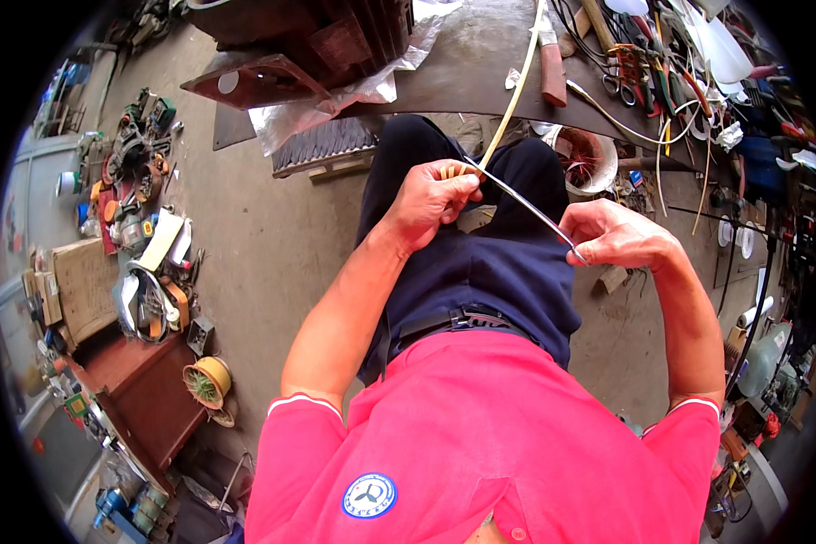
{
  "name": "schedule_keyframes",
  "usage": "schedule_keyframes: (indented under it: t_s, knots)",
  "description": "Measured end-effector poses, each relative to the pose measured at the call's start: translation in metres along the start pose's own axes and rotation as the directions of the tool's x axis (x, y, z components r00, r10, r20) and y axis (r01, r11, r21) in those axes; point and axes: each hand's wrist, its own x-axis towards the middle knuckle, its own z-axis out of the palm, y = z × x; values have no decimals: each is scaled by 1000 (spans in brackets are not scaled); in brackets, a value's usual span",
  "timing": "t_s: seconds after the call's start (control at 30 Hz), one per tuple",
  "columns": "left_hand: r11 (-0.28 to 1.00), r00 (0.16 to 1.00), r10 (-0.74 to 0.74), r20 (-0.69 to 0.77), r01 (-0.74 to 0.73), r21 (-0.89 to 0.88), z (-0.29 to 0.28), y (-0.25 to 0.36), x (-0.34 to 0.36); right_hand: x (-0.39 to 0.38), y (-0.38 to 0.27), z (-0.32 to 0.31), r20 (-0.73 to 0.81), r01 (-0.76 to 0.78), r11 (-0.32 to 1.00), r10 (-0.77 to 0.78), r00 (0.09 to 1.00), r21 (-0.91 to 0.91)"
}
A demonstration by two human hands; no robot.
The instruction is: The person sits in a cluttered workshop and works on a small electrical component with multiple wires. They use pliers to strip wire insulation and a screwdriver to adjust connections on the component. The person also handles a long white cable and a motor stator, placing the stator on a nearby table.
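My left hand (437,199) is closed above my lap, pinching a long, thin, pale yellow tube (515,100) that runs up across the worktable's edge. Short pale yellow ends show at its fingertips. Off to the right, my right hand (612,234) has its thumb and fingers closed around the near end of a long slim silver metal tool (535,209). The tool slants up and left, its far tip beside the tube at my left fingers. Its exact kind is not clear, and my fingers partly hide its handle end.
A heavy dark metal housing (308,54) rests on foil (331,104) on the dark worktable (462,77). Nearby lie a wooden-handled tool (553,72), scissors (618,88) and tangled wires. Below the edge stands a white bucket (605,172). Machine parts (136,181) crowd the left floor.
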Motion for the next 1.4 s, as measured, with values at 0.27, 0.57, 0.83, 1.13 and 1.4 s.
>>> schedule_keyframes:
  t_s: [0.27, 0.57, 0.83, 1.13, 1.4]
  knots:
    - [987, 1000, -9, 17, 11, -158, -14, -1, 7, -20, 21, 8, -26, 12, 992, -9, 1000, 130]
    - [996, 999, 31, 16, -29, -79, 12, 6, 36, -30, 33, 0, -98, -58, 995, 65, 993, 77]
    - [1000, 999, -21, 29, 21, -12, 13, 10, 11, -9, 10, -7, -59, -31, 996, 26, 998, -80]
    - [998, 998, -60, 30, 60, 2, 4, 9, 2, -1, 14, -9, 13, 10, 998, -11, 1000, 58]
    - [998, 998, -67, 15, 68, -15, 10, 17, -6, -10, 23, -2, -45, 73, 982, -66, 997, 174]
